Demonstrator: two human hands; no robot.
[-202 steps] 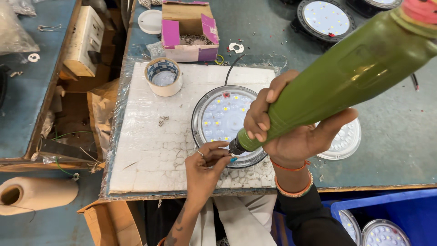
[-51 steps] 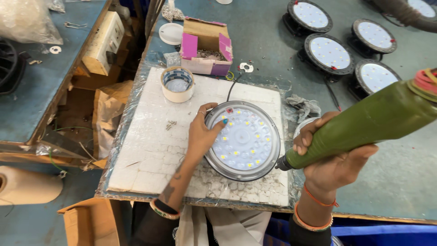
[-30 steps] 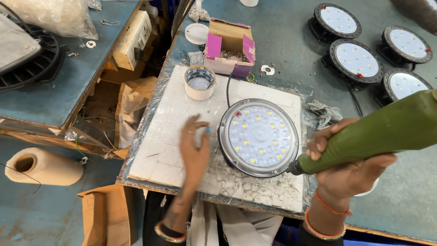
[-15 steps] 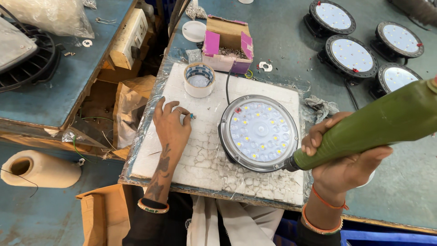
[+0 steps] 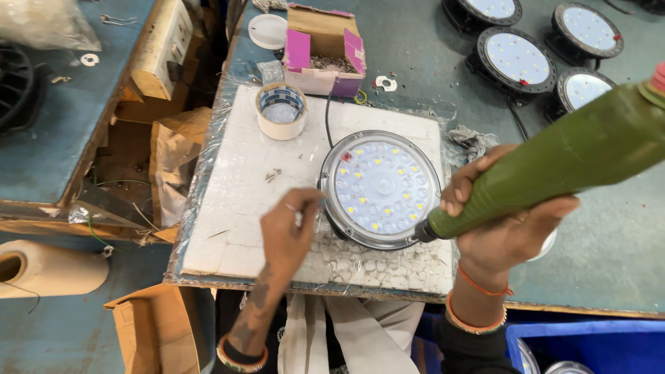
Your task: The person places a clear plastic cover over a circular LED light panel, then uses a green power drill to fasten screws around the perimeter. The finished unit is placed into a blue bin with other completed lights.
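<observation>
A round LED lamp (image 5: 379,188) with a silver rim lies face up on a white foam board (image 5: 228,208). My right hand (image 5: 509,225) grips a thick green power screwdriver (image 5: 554,163), and its tip touches the lamp's lower right rim. My left hand (image 5: 289,232) is just left of the lamp, fingers pinched on what looks like a small screw. A few loose screws (image 5: 272,174) lie on the board beyond that hand.
A tape roll (image 5: 281,111) stands at the board's far left. Behind it are an open cardboard box of screws (image 5: 322,52) and a white lid (image 5: 267,31). Three more lamps (image 5: 516,59) sit far right. A paper roll (image 5: 48,266) and a blue bin (image 5: 589,346) are nearby.
My left hand left the lamp, reached to the loose screws on the board, and has come back toward the lamp's left rim. The screwdriver stays at the lower right rim.
</observation>
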